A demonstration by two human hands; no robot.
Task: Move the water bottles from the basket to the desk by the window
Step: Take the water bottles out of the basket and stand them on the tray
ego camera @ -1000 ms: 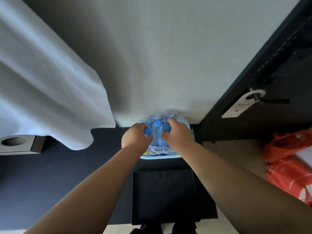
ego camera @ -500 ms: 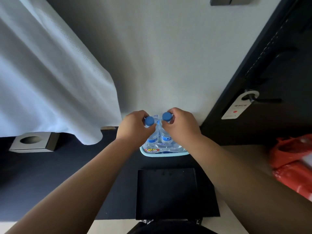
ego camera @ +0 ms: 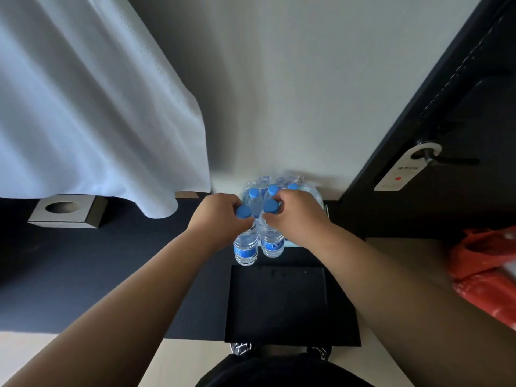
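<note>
My left hand (ego camera: 220,216) grips a clear water bottle (ego camera: 245,247) by its blue-capped neck. Beside it my right hand (ego camera: 296,216) grips a second bottle (ego camera: 272,243) the same way. Both bottles hang upright, lifted out in front of the light blue basket (ego camera: 321,203). The basket stands against the white wall and is mostly hidden behind my hands. Inside it stand several more blue-capped bottles (ego camera: 255,198) in torn plastic wrap.
A black box (ego camera: 287,300) sits just below the bottles on a dark surface. A white curtain (ego camera: 83,107) hangs at the left, above a grey square holder (ego camera: 65,210). At the right are a dark door (ego camera: 458,107) with a hanger tag (ego camera: 405,169) and an orange bag (ego camera: 491,272).
Both hands have risen and drawn back toward me, each pulling a bottle up out of the basket; the bottles' bodies now show fully below my fists.
</note>
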